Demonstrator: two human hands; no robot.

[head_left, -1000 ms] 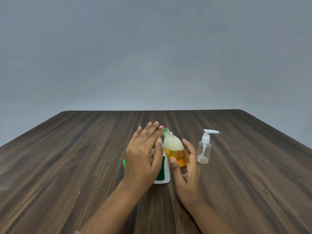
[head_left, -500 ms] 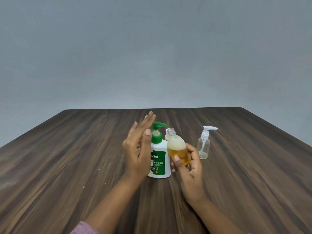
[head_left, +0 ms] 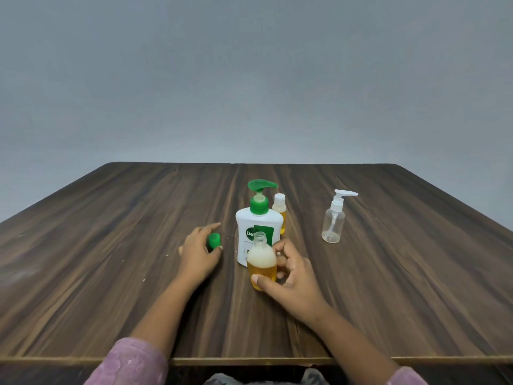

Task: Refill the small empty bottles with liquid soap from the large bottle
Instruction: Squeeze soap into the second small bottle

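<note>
We see both hands low over the dark wooden table (head_left: 111,259); the right hand (head_left: 293,277) grips a small open bottle (head_left: 261,259), the thumb lying across its lower front and the fingers curled behind it; the bottle stands upright with its neck bare, amber soap filling the lower part and pale foam above it up to the shoulder; whether its base touches the table we cannot tell, since the thumb hides it. Just behind it, and partly covered by it in our view, stands the large bottle (head_left: 266,223), white with a green label and a green pump head, upright on the table. The left hand (head_left: 198,254) lies on the table to the left of the large bottle, apart from it; its thumb and curled fingers close on a small green cap (head_left: 214,240), while the forefinger reaches forward along the wood. Behind the large bottle, at its right shoulder, a second small bottle (head_left: 279,209) with a white cap peeks out, holding yellow liquid; whether the two touch we cannot tell. Well to the right stands a clear pump bottle (head_left: 333,223) with a white spray head, upright, with no coloured liquid showing in it. A pink sleeve (head_left: 133,362) covers the left forearm at the near edge of the table.
</note>
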